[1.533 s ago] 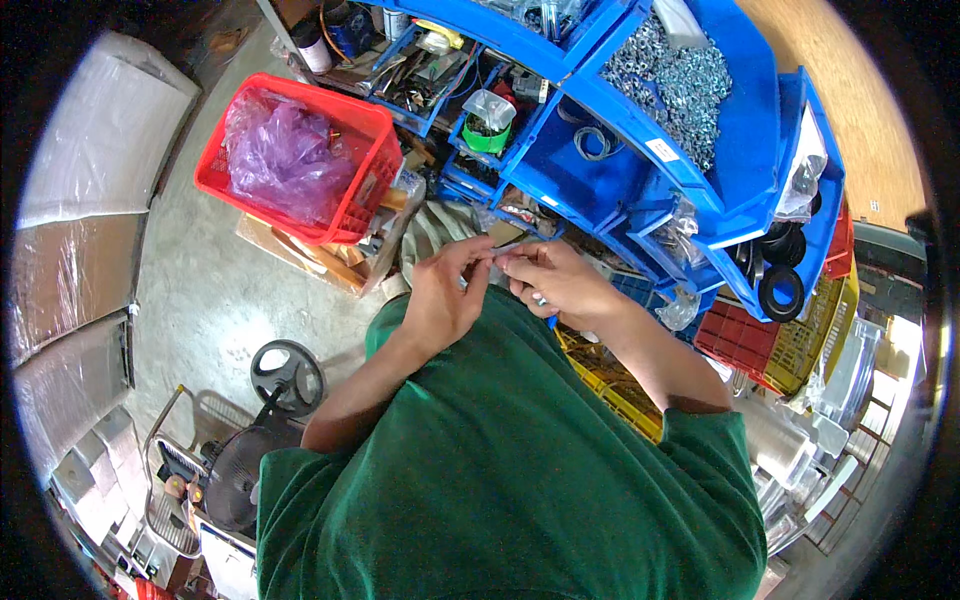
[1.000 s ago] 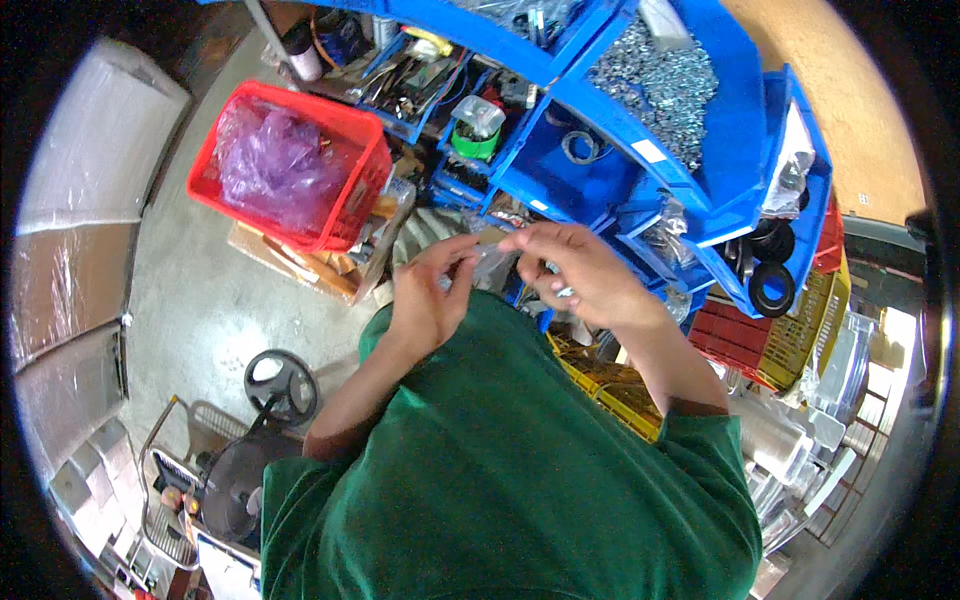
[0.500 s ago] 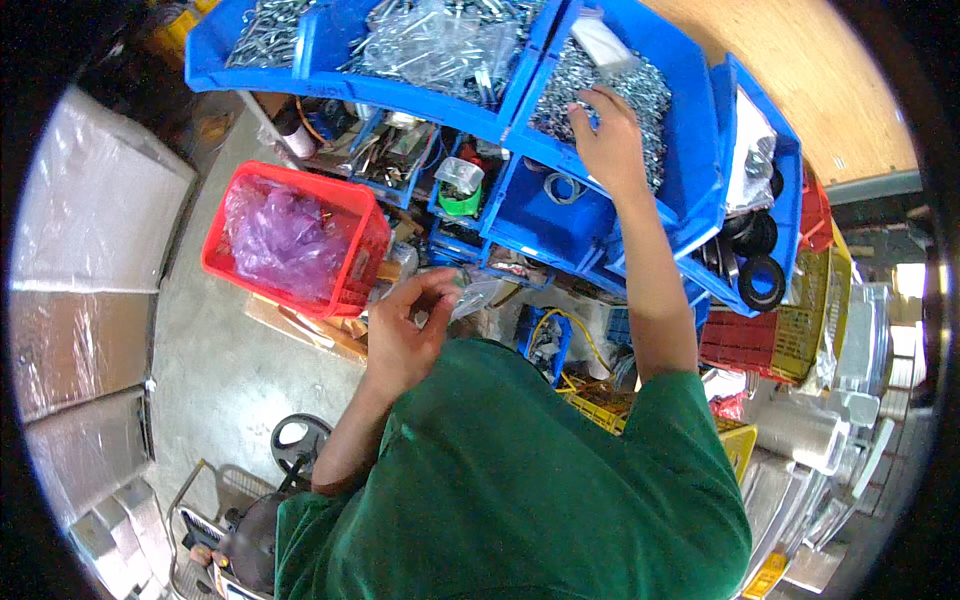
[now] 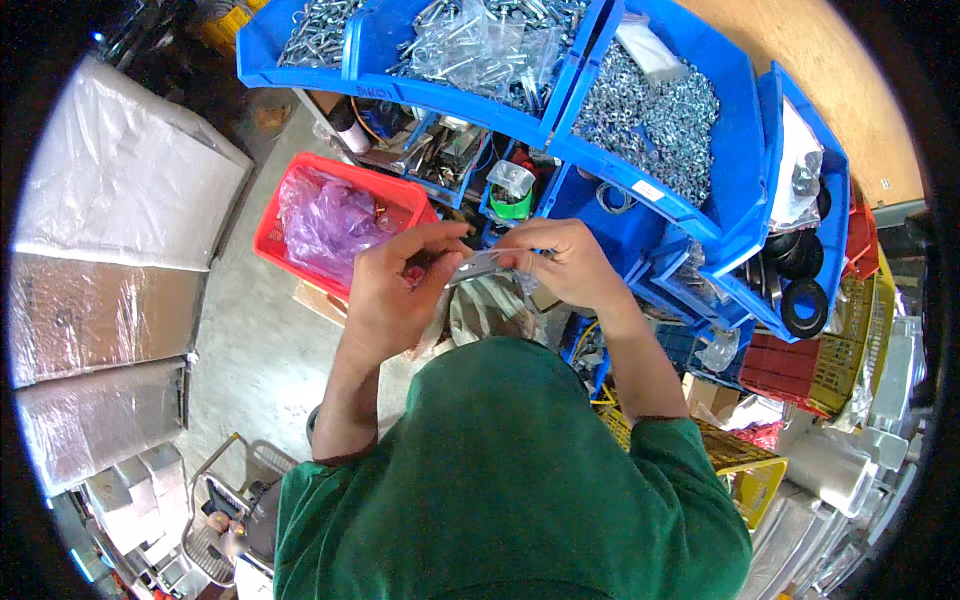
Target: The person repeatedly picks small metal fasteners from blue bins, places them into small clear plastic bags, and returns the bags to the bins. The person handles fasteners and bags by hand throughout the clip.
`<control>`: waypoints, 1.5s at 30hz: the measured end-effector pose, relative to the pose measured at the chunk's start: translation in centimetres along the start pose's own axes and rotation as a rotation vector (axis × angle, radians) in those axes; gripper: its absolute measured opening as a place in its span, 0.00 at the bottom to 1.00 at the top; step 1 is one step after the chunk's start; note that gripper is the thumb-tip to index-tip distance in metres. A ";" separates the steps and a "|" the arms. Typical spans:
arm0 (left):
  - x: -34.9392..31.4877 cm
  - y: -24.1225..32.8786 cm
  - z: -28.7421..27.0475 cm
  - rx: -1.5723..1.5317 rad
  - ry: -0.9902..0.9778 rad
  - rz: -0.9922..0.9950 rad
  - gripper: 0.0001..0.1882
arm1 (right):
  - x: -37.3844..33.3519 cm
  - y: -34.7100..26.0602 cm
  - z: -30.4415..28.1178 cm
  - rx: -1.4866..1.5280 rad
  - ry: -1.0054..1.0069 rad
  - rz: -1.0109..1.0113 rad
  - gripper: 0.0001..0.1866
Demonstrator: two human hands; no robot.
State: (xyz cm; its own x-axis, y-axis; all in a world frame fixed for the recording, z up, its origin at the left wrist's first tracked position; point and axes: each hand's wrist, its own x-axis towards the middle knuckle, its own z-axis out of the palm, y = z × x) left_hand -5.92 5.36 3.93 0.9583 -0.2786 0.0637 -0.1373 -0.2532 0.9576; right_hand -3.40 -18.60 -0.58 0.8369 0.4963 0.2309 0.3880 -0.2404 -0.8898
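In front of my chest, a small clear plastic bag [image 4: 476, 267] is stretched between my two hands. My left hand [image 4: 398, 292] has its fingers curled and pinches the bag's left side. From the other side, my right hand [image 4: 568, 264] grips the bag between thumb and fingers. Whether anything lies inside the bag is too small to tell. Beyond my right hand stands a blue bin [image 4: 738, 160] full of small metal nuts [image 4: 640, 128], with a white packet [image 4: 650, 48] on top. The blue bin to its left has bolts and clear bags [image 4: 485, 50] in it.
A red bin [image 4: 268, 240] with purple plastic [image 4: 325, 222] stands at the left, near my left hand. Black rings [image 4: 803, 307] fill a blue bin at the right. Wrapped boxes [image 4: 120, 170] line the far left. Yellow crates [image 4: 755, 480] stand low at the right.
My right hand has left the bin of nuts and come back to meet my left hand at the plastic bag. The whole view has shifted a little, moving the bins rightward.
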 end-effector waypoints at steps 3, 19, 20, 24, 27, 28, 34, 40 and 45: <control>0.4 -0.6 -0.7 -0.132 0.017 0.006 0.18 | 0.8 -2.1 -0.2 -0.053 0.098 -0.030 0.07; 3.6 -1.0 1.5 -0.314 0.184 0.297 0.08 | 1.7 -6.0 -3.1 -0.051 0.338 -0.061 0.07; 3.8 -1.1 1.4 -0.324 0.175 0.314 0.07 | 1.7 -6.1 -2.9 -0.043 0.358 -0.041 0.07; 4.2 -1.8 1.7 -0.373 0.162 0.366 0.07 | 1.6 -5.6 -2.1 0.055 0.447 -0.006 0.07; 4.2 -1.4 2.2 -0.362 0.195 0.403 0.05 | 1.5 -5.8 -2.1 0.056 0.471 -0.038 0.06; 4.1 -1.2 2.3 -0.346 0.212 0.417 0.04 | 1.4 -5.7 -2.0 0.063 0.482 -0.045 0.06; 3.5 -0.8 2.9 -0.212 0.319 0.467 0.04 | 1.1 -5.0 -1.2 0.112 0.542 -0.150 0.06; 3.2 -0.1 3.1 -0.401 0.300 0.391 0.06 | 1.3 -6.0 -1.0 0.182 0.541 -0.145 0.06; 3.3 0.3 3.1 -0.573 0.141 0.329 0.09 | 1.5 -6.5 -0.9 0.170 0.505 -0.142 0.05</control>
State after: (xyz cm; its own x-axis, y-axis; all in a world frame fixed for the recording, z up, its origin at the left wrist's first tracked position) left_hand -3.57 1.50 3.57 0.9181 -0.1233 0.3766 -0.3105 0.3667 0.8770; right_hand -4.28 -17.02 5.87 0.8784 0.0419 0.4762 0.4777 -0.0411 -0.8776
